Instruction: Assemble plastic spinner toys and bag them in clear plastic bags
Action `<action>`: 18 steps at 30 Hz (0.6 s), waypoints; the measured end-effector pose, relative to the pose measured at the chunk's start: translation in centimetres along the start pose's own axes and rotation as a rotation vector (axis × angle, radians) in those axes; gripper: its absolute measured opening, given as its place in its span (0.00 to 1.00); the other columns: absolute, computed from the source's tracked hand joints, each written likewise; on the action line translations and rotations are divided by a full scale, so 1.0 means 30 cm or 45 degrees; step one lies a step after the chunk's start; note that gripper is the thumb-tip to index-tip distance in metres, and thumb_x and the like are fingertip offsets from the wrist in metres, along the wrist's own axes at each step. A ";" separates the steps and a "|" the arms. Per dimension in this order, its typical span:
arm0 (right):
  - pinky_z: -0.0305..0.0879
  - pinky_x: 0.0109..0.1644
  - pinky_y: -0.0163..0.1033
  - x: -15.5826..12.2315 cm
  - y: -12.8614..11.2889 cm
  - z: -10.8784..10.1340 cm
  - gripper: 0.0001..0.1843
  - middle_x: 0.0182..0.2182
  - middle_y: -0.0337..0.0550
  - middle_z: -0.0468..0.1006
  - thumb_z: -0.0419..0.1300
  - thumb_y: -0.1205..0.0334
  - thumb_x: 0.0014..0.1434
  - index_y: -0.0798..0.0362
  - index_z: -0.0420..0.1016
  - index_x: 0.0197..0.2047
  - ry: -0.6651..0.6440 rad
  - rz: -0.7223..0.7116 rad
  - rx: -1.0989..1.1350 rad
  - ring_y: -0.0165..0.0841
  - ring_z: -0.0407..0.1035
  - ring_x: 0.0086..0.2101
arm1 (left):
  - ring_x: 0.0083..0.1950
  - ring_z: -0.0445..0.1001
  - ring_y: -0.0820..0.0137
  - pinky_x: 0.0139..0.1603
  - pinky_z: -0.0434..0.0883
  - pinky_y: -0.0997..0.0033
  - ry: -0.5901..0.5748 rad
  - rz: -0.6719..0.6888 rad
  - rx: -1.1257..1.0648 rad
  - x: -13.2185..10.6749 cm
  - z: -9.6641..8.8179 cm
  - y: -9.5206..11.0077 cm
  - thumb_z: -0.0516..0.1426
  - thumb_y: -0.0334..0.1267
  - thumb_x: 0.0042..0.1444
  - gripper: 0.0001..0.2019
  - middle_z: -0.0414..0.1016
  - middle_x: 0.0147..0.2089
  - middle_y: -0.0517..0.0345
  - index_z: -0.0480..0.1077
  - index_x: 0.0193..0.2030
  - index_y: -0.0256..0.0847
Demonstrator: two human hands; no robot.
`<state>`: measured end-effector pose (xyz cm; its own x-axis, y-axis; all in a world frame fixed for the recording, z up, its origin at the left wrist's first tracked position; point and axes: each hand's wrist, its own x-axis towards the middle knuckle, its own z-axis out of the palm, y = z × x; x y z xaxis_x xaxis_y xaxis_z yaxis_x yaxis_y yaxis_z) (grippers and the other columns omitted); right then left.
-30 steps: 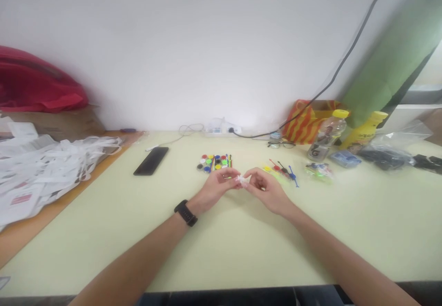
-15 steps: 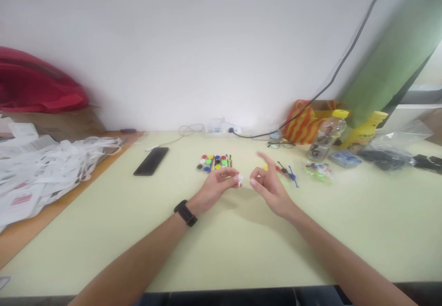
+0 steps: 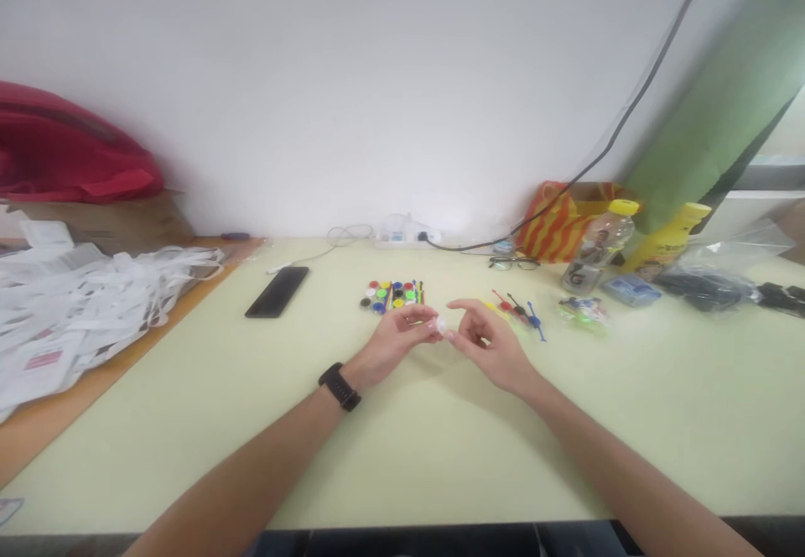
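Note:
My left hand (image 3: 402,330), with a black watch on its wrist, pinches a small white plastic piece (image 3: 441,325) between thumb and fingertips above the table. Its exact kind is too small to make out. My right hand (image 3: 490,343) comes at the piece from the right. The right thumb tip is at the piece's edge, while the index finger stays apart from the thumb, above it. Behind my left hand lie rows of coloured discs (image 3: 381,294) and thin coloured sticks (image 3: 415,291). Beyond my right hand lie red, black and blue pieces with thin stems (image 3: 519,310).
A black phone (image 3: 277,292) lies to the left, near white strapped bags (image 3: 75,314). At the right are a plastic packet (image 3: 584,312), a clear bottle (image 3: 599,247), a yellow bottle (image 3: 667,242) and a blue pack (image 3: 631,290). Glasses (image 3: 514,262) and a power strip (image 3: 407,236) sit by the wall.
My right hand has moved left to the white piece, and its raised index finger has come down. My left hand keeps its pinch in nearly the same place.

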<state>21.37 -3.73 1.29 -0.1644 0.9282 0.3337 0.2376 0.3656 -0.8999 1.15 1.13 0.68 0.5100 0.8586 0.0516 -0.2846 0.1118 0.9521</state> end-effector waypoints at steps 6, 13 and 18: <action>0.56 0.26 0.36 -0.003 0.005 0.004 0.19 0.25 0.35 0.67 0.61 0.46 0.65 0.49 0.76 0.52 -0.047 0.010 -0.013 0.30 0.59 0.24 | 0.42 0.77 0.70 0.51 0.74 0.64 0.001 -0.003 0.011 -0.003 0.008 0.005 0.71 0.41 0.52 0.15 0.79 0.43 0.54 0.80 0.45 0.38; 0.58 0.28 0.37 -0.018 -0.006 0.001 0.25 0.27 0.35 0.67 0.56 0.48 0.69 0.47 0.64 0.65 -0.016 -0.106 -0.056 0.31 0.61 0.26 | 0.39 0.78 0.71 0.50 0.74 0.64 0.004 -0.026 -0.029 -0.003 0.008 0.005 0.71 0.40 0.52 0.14 0.78 0.40 0.56 0.79 0.44 0.37; 0.60 0.31 0.38 -0.019 0.003 -0.018 0.22 0.31 0.39 0.70 0.52 0.45 0.70 0.48 0.68 0.60 0.051 -0.135 -0.136 0.32 0.62 0.28 | 0.38 0.78 0.71 0.48 0.73 0.66 -0.004 -0.041 -0.035 0.000 0.002 -0.001 0.72 0.40 0.52 0.15 0.79 0.39 0.55 0.79 0.44 0.36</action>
<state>22.00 -4.20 1.17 -0.1559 0.8853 0.4381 0.3218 0.4649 -0.8249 1.20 1.11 0.66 0.5217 0.8529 0.0220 -0.2901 0.1530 0.9447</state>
